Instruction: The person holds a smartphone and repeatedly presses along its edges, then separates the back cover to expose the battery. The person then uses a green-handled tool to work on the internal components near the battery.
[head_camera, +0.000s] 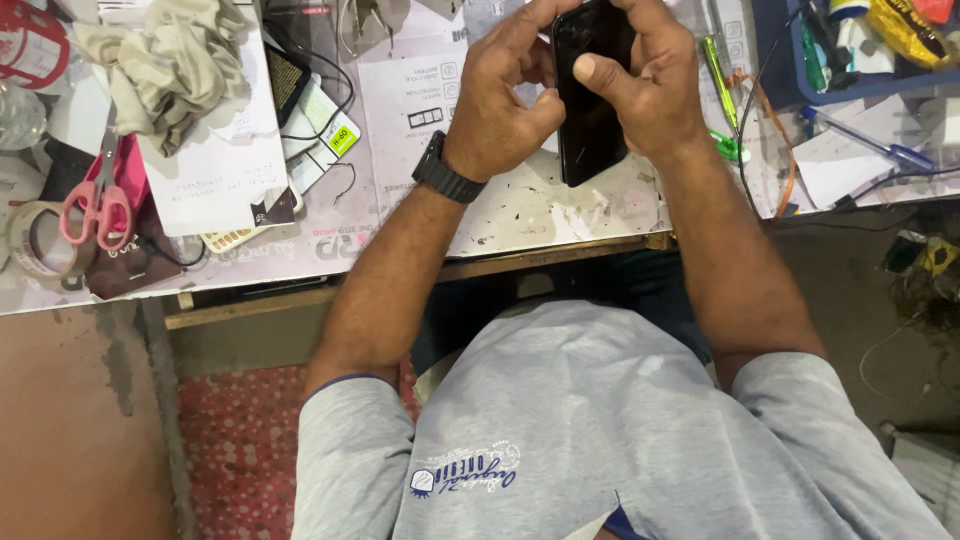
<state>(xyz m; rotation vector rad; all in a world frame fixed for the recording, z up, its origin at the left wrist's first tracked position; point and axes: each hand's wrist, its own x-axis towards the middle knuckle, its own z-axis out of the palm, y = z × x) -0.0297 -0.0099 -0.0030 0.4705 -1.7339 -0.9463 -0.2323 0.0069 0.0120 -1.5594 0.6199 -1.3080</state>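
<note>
Here both hands grip one black smartphone (590, 95) above the workbench (520, 215). The left hand (505, 100) clasps its edge. The right hand (645, 85) presses a thumb onto it.

Grey short-sleeved T-shirt (600, 420) with thin dark blue trim at the sleeve hem, small blue-and-white printed emblem low on the front, black chunky wristwatch (447, 172) on the left wrist, bare forearms, right wrist unadorned
</note>
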